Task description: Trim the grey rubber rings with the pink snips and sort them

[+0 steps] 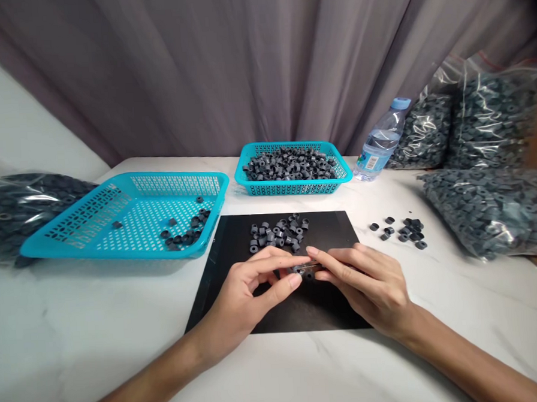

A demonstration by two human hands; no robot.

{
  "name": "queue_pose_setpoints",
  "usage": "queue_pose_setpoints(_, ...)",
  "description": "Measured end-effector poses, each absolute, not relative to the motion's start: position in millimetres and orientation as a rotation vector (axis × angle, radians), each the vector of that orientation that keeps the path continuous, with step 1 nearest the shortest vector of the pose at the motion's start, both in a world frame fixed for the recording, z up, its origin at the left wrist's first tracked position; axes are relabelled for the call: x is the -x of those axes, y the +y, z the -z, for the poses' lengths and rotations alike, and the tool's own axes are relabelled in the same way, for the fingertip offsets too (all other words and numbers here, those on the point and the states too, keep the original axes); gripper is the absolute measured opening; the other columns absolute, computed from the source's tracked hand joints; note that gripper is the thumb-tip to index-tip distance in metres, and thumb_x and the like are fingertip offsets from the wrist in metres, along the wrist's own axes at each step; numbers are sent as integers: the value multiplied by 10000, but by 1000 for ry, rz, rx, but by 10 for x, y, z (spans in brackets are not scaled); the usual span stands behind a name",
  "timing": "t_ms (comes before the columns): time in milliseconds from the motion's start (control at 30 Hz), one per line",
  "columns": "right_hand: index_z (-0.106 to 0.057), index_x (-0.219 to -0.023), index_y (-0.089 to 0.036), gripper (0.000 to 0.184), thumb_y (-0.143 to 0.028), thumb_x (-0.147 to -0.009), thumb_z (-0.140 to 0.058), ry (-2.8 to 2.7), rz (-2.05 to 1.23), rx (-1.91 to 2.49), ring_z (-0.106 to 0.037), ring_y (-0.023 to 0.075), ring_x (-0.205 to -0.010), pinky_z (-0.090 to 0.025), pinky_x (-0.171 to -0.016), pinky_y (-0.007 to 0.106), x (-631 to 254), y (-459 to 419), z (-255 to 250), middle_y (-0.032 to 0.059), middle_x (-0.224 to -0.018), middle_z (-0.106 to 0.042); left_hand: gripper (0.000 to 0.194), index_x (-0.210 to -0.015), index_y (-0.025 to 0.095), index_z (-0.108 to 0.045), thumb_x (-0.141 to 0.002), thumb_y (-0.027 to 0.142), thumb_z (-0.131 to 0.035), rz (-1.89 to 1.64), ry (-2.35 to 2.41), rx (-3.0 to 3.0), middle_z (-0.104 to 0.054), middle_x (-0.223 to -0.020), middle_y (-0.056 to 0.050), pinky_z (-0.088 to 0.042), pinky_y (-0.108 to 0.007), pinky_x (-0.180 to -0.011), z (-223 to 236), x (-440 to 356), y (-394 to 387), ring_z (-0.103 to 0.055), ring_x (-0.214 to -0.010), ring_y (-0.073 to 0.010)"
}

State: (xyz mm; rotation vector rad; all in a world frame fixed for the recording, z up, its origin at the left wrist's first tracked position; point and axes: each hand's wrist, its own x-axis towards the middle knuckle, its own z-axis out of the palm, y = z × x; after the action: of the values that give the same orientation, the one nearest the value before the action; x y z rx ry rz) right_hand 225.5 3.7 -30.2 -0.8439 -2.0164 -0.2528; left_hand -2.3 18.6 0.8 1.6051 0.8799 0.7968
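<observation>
Both hands meet over the front of a black mat [274, 311]. My left hand [250, 289] is closed, its thumb and forefinger pinching a small dark grey ring-shaped part [298, 272]. My right hand [372, 282] is closed around a thin, metallic-looking tool [313, 267] whose tip points at that part; the fingers hide most of it, so its kind cannot be made out. Another dark ring shows just below the fingertips. Behind the hands, a loose pile of small dark grey cylindrical rings [277, 232] lies on the mat.
At the left stands a blue basket [131, 249] with some rings; a second blue basket [295, 187], heaped with rings, is at the back. A water bottle [382, 140], loose rings [411, 229] and bulging plastic bags [494, 213] are on the right. Another filled bag [30, 204] lies far left.
</observation>
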Motion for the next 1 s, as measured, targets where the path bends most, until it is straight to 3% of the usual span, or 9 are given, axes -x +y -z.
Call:
queue_pose_setpoints(233, -561, -1458, -238, 504, -157, -971, -659, -2028, 283, 841, -505, 120, -632, -449, -599, 250, -2288, 26, 327, 40, -891, -743, 290, -1215, 312, -764, -948, 251, -668, -795, 854, -1566, -696, -1106, -46, -499, -275, -839, -26, 6, 186, -626, -1018, -186)
queue_pose_setpoints(500, -609, -1412, -208, 470, -134, -952, -675, -2035, 319, 819, -488, 125, -610, -440, -581, 255, -2295, 24, 294, 47, -868, -743, 295, -1214, 343, -759, -957, 239, -659, -764, 817, -1517, -692, -1083, -27, -485, -265, -852, -33, 24, 184, -613, -952, -157)
queue_pose_setpoints(1000, -513, -1498, -216, 597, -137, -936, -698, -2077, 382, 813, -518, 124, -609, -437, -574, 263, -2334, 7, 315, 33, -874, -757, 275, -1175, 297, -788, -931, 246, -673, -736, 788, -1446, -711, -1063, -57, -499, -317, -922, -58, 24, 205, -629, -940, -183)
